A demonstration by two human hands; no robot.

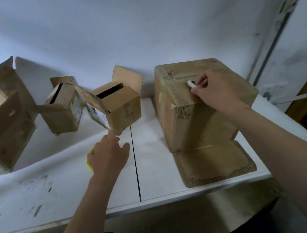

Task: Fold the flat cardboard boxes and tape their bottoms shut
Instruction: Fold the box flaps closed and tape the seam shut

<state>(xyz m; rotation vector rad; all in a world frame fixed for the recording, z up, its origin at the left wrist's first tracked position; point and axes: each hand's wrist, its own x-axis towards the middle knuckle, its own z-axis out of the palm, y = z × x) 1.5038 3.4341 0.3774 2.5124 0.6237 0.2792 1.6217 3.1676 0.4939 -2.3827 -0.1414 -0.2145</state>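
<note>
A person's right hand (pixel 216 93) works a small white tool (pixel 190 83) across the taped top of a big cardboard box (pixel 196 125) on a white table (pixel 58 183).

The big box stands at 2 o'clock on the table, one flap (pixel 213 163) lying flat toward the person and clear tape (pixel 177 92) running over its upper face. The right hand's fingers are curled tight around the tool, its tip touching the tape. The left hand (pixel 107 156), near the table's middle, covers a yellow roll (pixel 89 163) with forefinger and thumb stretched out; whether the hidden fingers hold the roll cannot be told. Its forefinger reaches the corner of a small open box (pixel 124 107) at 12 o'clock. A second small box (pixel 64 113) sits at 11 o'clock, and a torn larger box (pixel 8 130) at 9 o'clock.
</note>
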